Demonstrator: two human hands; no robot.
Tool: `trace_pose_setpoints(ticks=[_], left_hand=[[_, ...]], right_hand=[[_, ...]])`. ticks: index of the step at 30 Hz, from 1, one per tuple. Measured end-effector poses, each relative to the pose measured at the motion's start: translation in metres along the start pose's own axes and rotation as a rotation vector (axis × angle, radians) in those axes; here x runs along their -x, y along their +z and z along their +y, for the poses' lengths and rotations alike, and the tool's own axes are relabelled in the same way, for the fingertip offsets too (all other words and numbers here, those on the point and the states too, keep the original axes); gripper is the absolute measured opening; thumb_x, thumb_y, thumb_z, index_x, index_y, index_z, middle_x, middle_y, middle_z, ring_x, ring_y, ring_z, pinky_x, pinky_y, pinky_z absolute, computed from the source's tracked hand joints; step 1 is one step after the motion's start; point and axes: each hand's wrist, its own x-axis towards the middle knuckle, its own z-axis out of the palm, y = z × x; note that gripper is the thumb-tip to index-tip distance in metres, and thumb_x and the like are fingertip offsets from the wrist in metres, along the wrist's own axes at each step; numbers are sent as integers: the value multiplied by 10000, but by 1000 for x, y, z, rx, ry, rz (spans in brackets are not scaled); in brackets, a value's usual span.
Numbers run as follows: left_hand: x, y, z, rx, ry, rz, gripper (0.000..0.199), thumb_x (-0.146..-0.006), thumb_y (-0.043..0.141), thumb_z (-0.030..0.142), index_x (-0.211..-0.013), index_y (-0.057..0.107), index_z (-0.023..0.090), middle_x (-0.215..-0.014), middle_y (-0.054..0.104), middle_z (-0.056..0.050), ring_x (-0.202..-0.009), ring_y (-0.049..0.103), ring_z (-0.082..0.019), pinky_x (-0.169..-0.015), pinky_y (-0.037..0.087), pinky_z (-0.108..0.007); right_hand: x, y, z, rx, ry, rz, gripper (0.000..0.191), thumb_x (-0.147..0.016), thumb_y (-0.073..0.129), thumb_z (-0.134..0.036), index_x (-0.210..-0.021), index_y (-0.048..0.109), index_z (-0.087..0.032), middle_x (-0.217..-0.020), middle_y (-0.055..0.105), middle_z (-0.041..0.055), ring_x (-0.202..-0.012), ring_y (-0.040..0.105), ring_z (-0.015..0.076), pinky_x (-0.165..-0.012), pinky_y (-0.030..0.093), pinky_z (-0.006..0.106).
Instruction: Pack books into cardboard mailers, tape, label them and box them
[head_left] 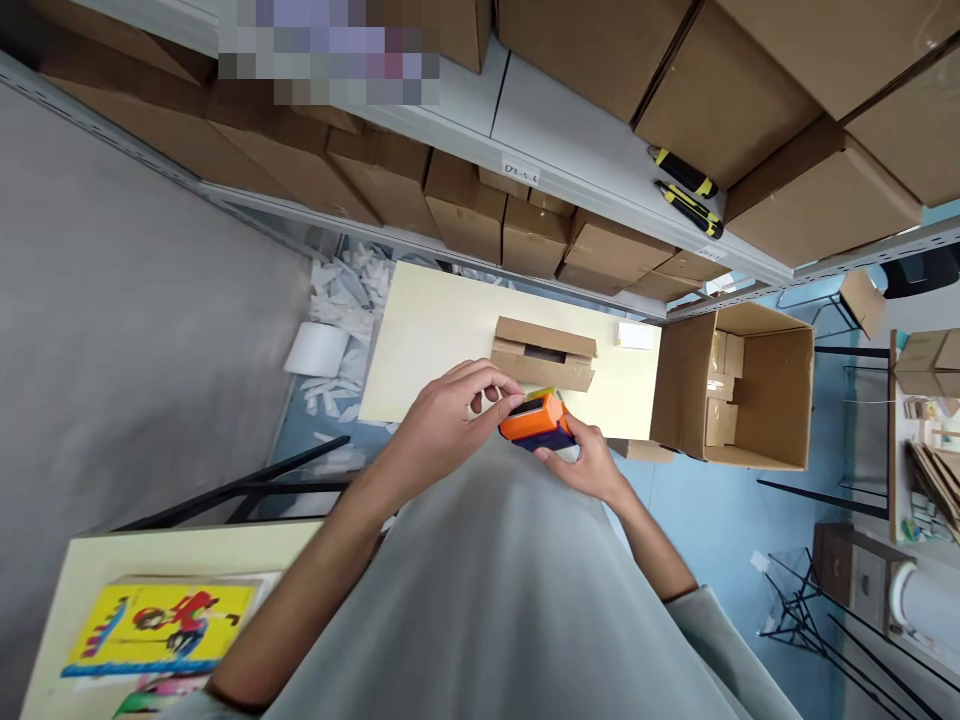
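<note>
An orange and dark blue box point(534, 424) is held close to my body, over the near edge of the pale yellow table point(427, 320). My right hand point(589, 462) grips its right side, thumb below. At the box's upper left corner, my left hand point(469, 410) pinches with thumb and index finger; what lies between these fingertips is too small to make out. Just beyond the box, a brown cardboard carton point(544, 352) lies on the table with its flaps apart. A small white box point(635, 335) rests at the table's right end.
A large open cardboard box point(765, 400) stands right of the table. Shelves with cartons point(465, 205) run across the back, with two yellow-black cutters point(686, 172) on one. White paper scraps point(349, 290) lie at left. A yellow picture package point(165, 625) is at lower left.
</note>
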Motion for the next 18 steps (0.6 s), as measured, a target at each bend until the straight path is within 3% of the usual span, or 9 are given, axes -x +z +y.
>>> trace_pose_setpoints(ticks=[3,6,12,15,18], left_hand=[[4,4,-9,-15,-81,13,248,-986,575,422,-920,741,251,-969,754,-38,-805,625,-192,-754,519,-327],[7,9,-16,-1,-134,50,282,-986,574,458,-916,750,249,-951,752,-35,-762,606,-185,-745,508,-324],[9,16,-14,102,-197,99,300,-952,635,510,-878,768,251,-869,746,-20,-733,594,-178,-692,497,-302],[8,6,-18,150,-248,188,255,-920,678,483,-884,790,258,-761,701,-6,-674,566,-170,-648,490,-292],[4,-6,-38,211,-307,317,231,-872,735,459,-914,813,245,-708,673,-7,-655,573,-169,-613,481,-283]], right_hand=[[0,8,6,-107,93,-40,439,-937,687,-608,-1073,736,-194,-806,712,-1,-718,623,186,-693,521,295],[1,4,3,-127,142,-82,467,-934,685,-633,-1096,742,-199,-858,749,7,-767,661,205,-734,531,305],[8,-34,-16,-58,241,-270,452,-963,671,-674,-1063,743,-239,-889,810,11,-809,721,237,-786,579,336],[14,-56,-15,2,305,-316,476,-948,688,-694,-1044,741,-231,-865,810,22,-801,736,251,-750,590,344],[13,-79,-11,4,384,-358,512,-937,690,-718,-990,716,-209,-843,804,44,-783,758,251,-718,594,342]])
